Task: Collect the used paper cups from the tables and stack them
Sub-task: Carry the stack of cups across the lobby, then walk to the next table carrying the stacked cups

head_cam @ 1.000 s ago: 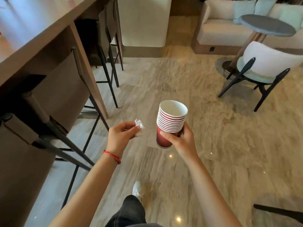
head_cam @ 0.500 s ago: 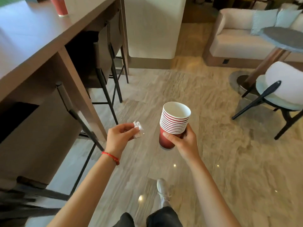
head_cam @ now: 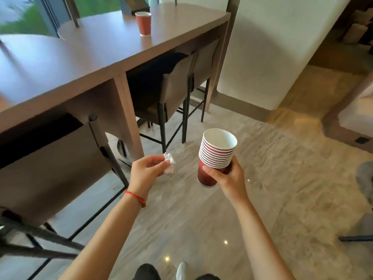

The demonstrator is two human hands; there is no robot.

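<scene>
My right hand (head_cam: pixel 227 178) grips a stack of several red paper cups (head_cam: pixel 216 156) with white rims, held upright above the floor. My left hand (head_cam: pixel 146 172) pinches a small crumpled white wrapper (head_cam: pixel 169 161) between thumb and fingertips, just left of the stack. A single red paper cup (head_cam: pixel 143 23) stands upright on the high brown table (head_cam: pixel 84 57), far ahead and to the left of both hands.
Tall stools with brown backs and black legs (head_cam: pixel 161 93) are tucked under the table's near edge. A dark box (head_cam: pixel 134 6) sits at the table's far end. A white wall block (head_cam: pixel 272 57) stands right of the table, and a chair leg (head_cam: pixel 355 238) shows at right.
The view has lifted and turned left as I walk forward, bringing the tabletop and its single cup into fuller view. Both hands keep their holds and spacing.
</scene>
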